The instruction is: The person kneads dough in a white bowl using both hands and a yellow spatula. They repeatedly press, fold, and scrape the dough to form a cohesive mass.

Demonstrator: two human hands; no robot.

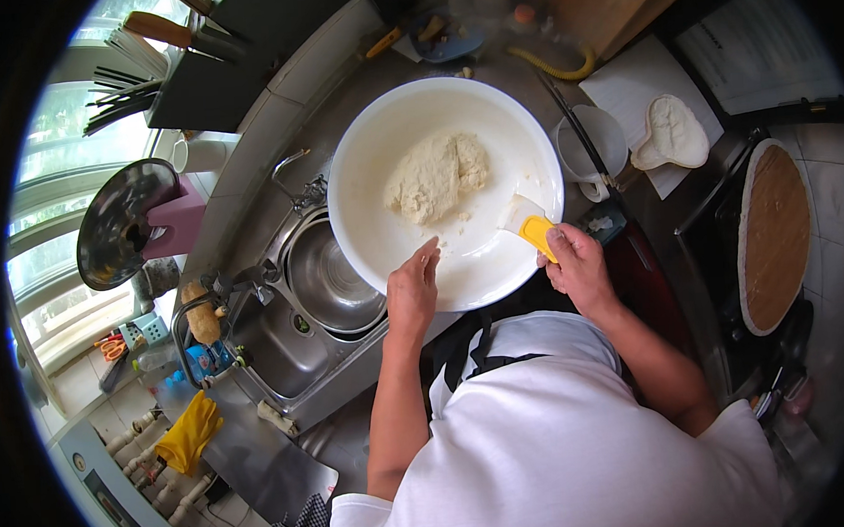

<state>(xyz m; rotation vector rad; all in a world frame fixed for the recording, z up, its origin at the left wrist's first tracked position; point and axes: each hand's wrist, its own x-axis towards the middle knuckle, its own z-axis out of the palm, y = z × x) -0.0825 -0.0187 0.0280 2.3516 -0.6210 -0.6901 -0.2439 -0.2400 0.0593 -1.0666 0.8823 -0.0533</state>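
A large white basin [493, 274] stands on the counter in front of me. In it lies a rough, pale lump of dough [429, 178], with small crumbs beside it. My right hand [576, 267] grips the yellow handle of a scraper [536, 236], whose whitish blade rests at or just above the basin's inner right side; I cannot tell if it touches. Over the near rim is my left hand [416, 281], fingertips pointing towards the dough but apart from it, thumb and fingers close together, with nothing seen in them.
A steel sink [285, 354] with nested metal bowls [337, 267] and a faucet [309, 191] lies left of the basin. To the right are a white mug [593, 146], chopsticks [578, 126] and a dish of white powder [671, 136]. A round brown board [775, 237] stands farther right.
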